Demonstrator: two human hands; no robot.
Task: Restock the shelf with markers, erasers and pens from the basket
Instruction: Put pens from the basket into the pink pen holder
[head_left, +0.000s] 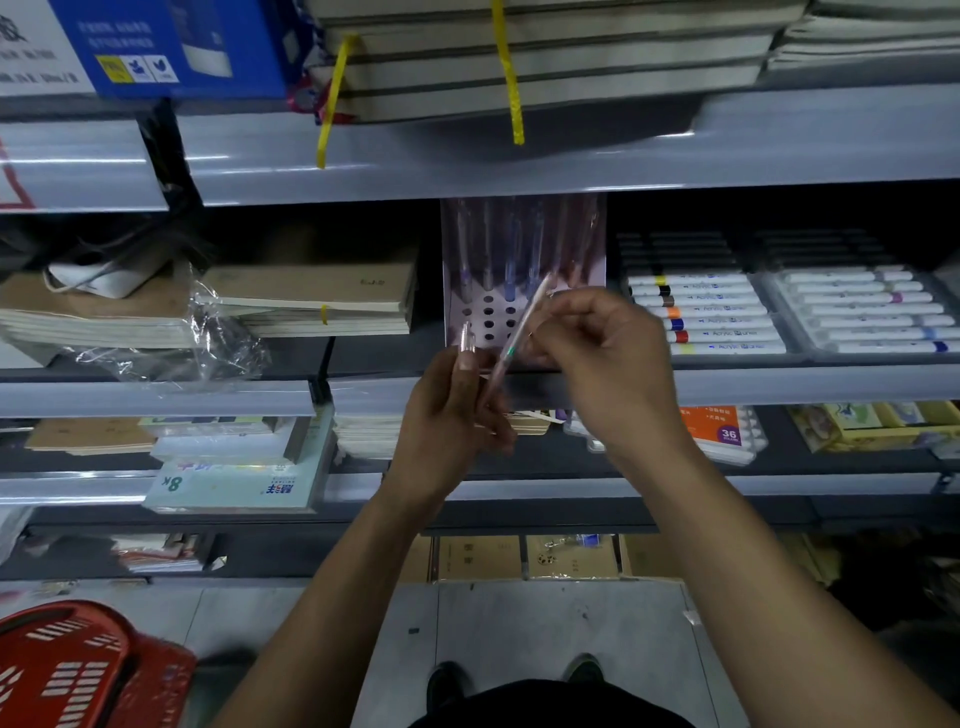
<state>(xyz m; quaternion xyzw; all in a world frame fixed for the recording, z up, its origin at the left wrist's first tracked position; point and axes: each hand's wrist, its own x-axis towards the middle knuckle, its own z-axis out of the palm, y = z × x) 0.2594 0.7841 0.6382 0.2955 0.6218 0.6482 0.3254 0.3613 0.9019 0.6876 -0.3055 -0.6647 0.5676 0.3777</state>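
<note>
My right hand (605, 353) pinches a slim pink pen (519, 332) that slants up toward a lilac pen display stand (522, 270) on the middle shelf (727, 387). The stand holds several pens upright and shows several dark vacant holes near its front. My left hand (449, 415) is raised beside it and pinches a small clear pen cap (466, 338) between its fingertips. The red basket (78, 670) sits on the floor at the lower left; its contents are not visible.
Trays of white acrylic markers (717, 317) lie right of the stand, stacked notebooks (311, 301) and a loose plastic bag to its left. Bundled books hang over the top shelf edge. Lower shelves hold paper pads and a boxed 36-marker set (722, 431). My shoes stand on grey floor.
</note>
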